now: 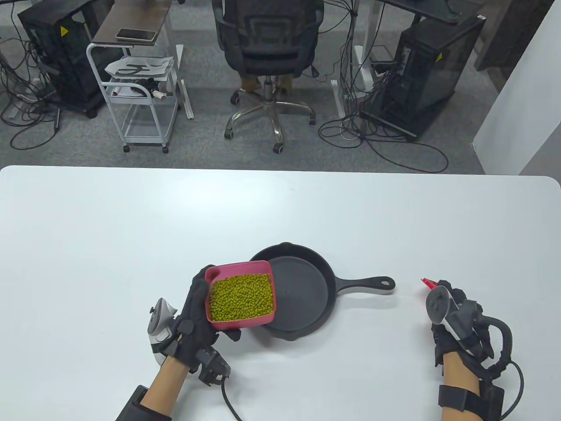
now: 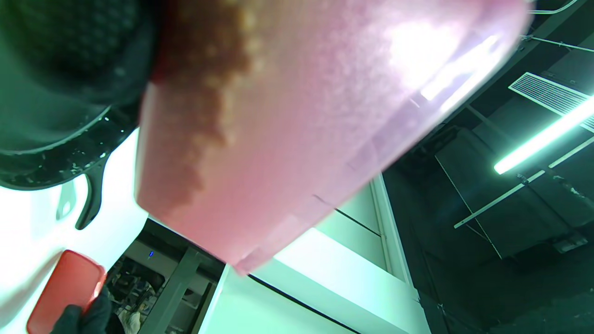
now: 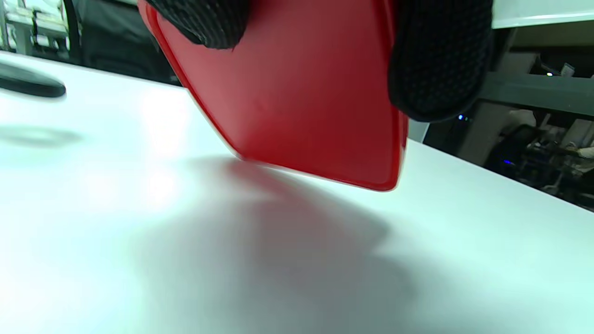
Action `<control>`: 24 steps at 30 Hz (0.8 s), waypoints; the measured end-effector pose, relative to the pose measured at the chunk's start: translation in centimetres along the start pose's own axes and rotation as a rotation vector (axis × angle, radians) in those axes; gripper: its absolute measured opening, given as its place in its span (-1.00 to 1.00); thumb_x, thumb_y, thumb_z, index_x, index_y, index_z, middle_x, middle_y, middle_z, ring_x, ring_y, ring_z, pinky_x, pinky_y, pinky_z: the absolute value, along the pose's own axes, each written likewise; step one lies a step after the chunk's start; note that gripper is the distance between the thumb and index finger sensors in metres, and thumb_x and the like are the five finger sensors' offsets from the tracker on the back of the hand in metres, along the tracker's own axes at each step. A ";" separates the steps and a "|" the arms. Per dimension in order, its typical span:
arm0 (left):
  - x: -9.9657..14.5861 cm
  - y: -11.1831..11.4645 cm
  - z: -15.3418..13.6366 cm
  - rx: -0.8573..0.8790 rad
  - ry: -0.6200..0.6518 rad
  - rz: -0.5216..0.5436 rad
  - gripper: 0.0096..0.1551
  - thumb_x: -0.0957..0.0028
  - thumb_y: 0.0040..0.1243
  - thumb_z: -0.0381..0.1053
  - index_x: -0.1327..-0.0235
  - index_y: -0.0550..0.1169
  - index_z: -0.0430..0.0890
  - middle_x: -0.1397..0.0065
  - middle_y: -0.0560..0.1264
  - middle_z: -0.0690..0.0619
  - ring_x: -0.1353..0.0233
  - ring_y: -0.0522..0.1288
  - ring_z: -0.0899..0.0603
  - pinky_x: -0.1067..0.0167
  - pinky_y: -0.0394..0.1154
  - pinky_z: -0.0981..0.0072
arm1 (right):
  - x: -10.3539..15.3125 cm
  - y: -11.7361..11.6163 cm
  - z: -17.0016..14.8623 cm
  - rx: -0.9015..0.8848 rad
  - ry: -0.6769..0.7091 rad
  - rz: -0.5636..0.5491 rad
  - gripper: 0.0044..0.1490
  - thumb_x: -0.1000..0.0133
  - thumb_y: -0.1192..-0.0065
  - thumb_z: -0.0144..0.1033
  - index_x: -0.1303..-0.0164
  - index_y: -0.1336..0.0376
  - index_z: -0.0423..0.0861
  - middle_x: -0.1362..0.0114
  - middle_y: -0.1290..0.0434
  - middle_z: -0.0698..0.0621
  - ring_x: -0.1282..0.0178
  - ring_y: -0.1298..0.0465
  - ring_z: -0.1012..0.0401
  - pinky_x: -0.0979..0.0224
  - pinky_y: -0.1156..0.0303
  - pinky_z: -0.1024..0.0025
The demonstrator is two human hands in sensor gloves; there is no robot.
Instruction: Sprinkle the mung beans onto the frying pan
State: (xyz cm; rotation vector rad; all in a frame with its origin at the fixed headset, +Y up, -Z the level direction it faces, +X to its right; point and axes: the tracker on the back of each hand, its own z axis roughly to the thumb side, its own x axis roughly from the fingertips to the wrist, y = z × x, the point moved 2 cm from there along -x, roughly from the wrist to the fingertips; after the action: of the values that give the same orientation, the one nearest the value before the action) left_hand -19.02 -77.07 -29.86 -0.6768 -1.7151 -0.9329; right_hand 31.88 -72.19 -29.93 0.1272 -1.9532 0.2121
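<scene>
A pink box (image 1: 240, 294) full of green mung beans (image 1: 241, 297) is held by my left hand (image 1: 197, 315) over the left rim of a black frying pan (image 1: 302, 294). The box leans toward the pan, whose handle (image 1: 368, 284) points right. From below, the left wrist view shows the pink box (image 2: 297, 116) with the pan (image 2: 51, 157) behind it. My right hand (image 1: 447, 315) holds a red lid (image 1: 428, 283) upright at the right, its lower corner just above the table. Gloved fingers (image 3: 436, 60) pinch the red lid (image 3: 297, 102) from both sides.
The white table (image 1: 131, 228) stretches wide behind and to both sides of the pan. Beyond its far edge stand an office chair (image 1: 267, 44), a small white cart (image 1: 140, 87) and computer towers on the floor.
</scene>
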 end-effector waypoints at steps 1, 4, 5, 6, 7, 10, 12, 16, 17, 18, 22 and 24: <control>0.0 0.0 0.0 -0.001 -0.003 0.003 -0.07 -0.16 -0.12 0.61 -0.65 -0.08 0.25 -0.67 0.09 -0.20 -0.24 0.57 -0.38 0.31 0.71 0.03 | 0.1 -0.7 0.1 -0.010 0.020 0.028 -0.36 -0.26 -0.12 -0.13 -0.58 -0.08 0.15 -0.64 -0.37 -0.02 -0.48 -0.44 -0.20 -0.22 -0.52 -0.09; 0.1 0.2 0.1 0.001 -0.002 0.009 -0.05 -0.16 -0.12 0.60 -0.65 -0.09 0.23 -0.67 0.09 -0.21 -0.24 0.56 -0.39 0.30 0.71 0.02 | 0.4 -1.8 0.7 -0.037 0.085 0.102 -0.26 -0.22 -0.25 -0.08 -0.62 -0.08 0.13 -0.67 -0.32 -0.09 -0.46 -0.43 -0.22 -0.26 -0.50 -0.06; 0.1 0.2 0.1 0.002 0.016 0.012 -0.04 -0.16 -0.12 0.61 -0.63 -0.12 0.21 -0.67 0.07 -0.21 -0.24 0.56 -0.38 0.29 0.71 0.03 | 0.6 -2.1 1.0 0.004 0.093 0.112 -0.23 -0.21 -0.27 -0.07 -0.63 -0.07 0.12 -0.68 -0.30 -0.09 -0.47 -0.42 -0.22 -0.28 -0.50 -0.06; 0.2 0.1 0.2 0.017 0.025 0.037 -0.02 -0.15 -0.13 0.61 -0.63 -0.13 0.20 -0.66 0.08 -0.21 -0.24 0.57 -0.37 0.29 0.72 0.04 | 0.7 -2.2 1.2 0.041 0.105 0.111 -0.22 -0.20 -0.30 -0.07 -0.62 -0.07 0.11 -0.68 -0.29 -0.09 -0.47 -0.42 -0.22 -0.28 -0.50 -0.05; 0.3 0.1 0.2 0.041 0.026 0.056 -0.02 -0.15 -0.12 0.61 -0.63 -0.12 0.20 -0.66 0.09 -0.22 -0.23 0.57 -0.37 0.30 0.72 0.04 | 0.8 -2.4 1.4 0.057 0.109 0.116 -0.20 -0.20 -0.31 -0.05 -0.62 -0.06 0.11 -0.68 -0.29 -0.09 -0.47 -0.42 -0.21 -0.29 -0.50 -0.04; 0.3 -0.3 0.5 0.038 0.025 0.056 -0.02 -0.15 -0.11 0.61 -0.63 -0.11 0.19 -0.66 0.09 -0.22 -0.22 0.58 -0.37 0.30 0.73 0.04 | 0.7 -3.0 1.9 0.059 0.121 0.200 -0.15 -0.19 -0.32 -0.02 -0.65 -0.04 0.08 -0.72 -0.23 -0.12 -0.51 -0.38 -0.23 -0.33 -0.47 -0.06; 0.4 -0.4 0.5 0.022 0.014 0.077 -0.03 -0.15 -0.12 0.61 -0.63 -0.12 0.19 -0.65 0.09 -0.23 -0.22 0.58 -0.37 0.30 0.72 0.04 | 0.7 -3.6 2.0 -0.003 0.096 0.298 -0.23 -0.24 -0.12 0.04 -0.65 -0.03 0.07 -0.75 -0.13 -0.15 -0.55 -0.30 -0.24 -0.38 -0.44 -0.07; 0.3 -0.8 0.5 -0.009 -0.007 0.090 -0.04 -0.15 -0.10 0.60 -0.63 -0.09 0.20 -0.65 0.10 -0.23 -0.21 0.58 -0.38 0.31 0.72 0.03 | 0.4 -3.3 1.8 -0.065 0.068 0.370 -0.16 -0.23 -0.07 0.17 -0.68 -0.02 0.07 -0.79 -0.07 -0.18 -0.60 -0.24 -0.28 -0.42 -0.38 -0.16; 0.3 -0.9 0.5 -0.015 -0.015 0.090 -0.04 -0.15 -0.10 0.60 -0.63 -0.09 0.20 -0.65 0.10 -0.24 -0.21 0.58 -0.38 0.31 0.72 0.03 | 0.3 -3.1 1.8 -0.073 0.050 0.410 -0.16 -0.23 -0.06 0.19 -0.69 -0.01 0.09 -0.80 -0.05 -0.20 -0.62 -0.21 -0.28 -0.43 -0.36 -0.18; 0.3 -1.0 0.5 -0.015 -0.018 0.093 -0.04 -0.15 -0.10 0.60 -0.64 -0.09 0.21 -0.65 0.10 -0.24 -0.21 0.58 -0.39 0.31 0.72 0.02 | 0.3 -2.8 1.8 -0.076 0.033 0.437 -0.15 -0.23 -0.04 0.20 -0.70 0.00 0.10 -0.80 -0.04 -0.21 -0.63 -0.19 -0.29 -0.44 -0.34 -0.19; 0.3 -1.2 0.5 -0.016 -0.016 0.120 -0.03 -0.14 -0.09 0.60 -0.65 -0.08 0.20 -0.64 0.11 -0.24 -0.21 0.58 -0.38 0.32 0.72 0.01 | 0.2 -0.5 2.7 -0.097 0.039 0.456 -0.14 -0.23 -0.03 0.21 -0.70 0.00 0.09 -0.81 0.02 -0.25 -0.65 -0.13 -0.32 -0.47 -0.29 -0.23; 0.2 -1.3 0.5 -0.014 -0.021 0.110 -0.03 -0.15 -0.09 0.60 -0.66 -0.07 0.20 -0.64 0.11 -0.24 -0.20 0.58 -0.38 0.31 0.72 0.02 | 0.4 1.6 4.1 -0.127 0.102 0.428 -0.17 -0.23 -0.03 0.20 -0.69 -0.04 0.08 -0.80 -0.04 -0.25 -0.64 -0.16 -0.32 -0.47 -0.29 -0.24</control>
State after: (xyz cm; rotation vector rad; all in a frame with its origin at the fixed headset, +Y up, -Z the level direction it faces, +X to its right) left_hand -20.35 -77.35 -30.05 -0.7847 -1.6736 -0.8652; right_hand 27.70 -71.49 -31.20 -0.3814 -1.8667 0.3654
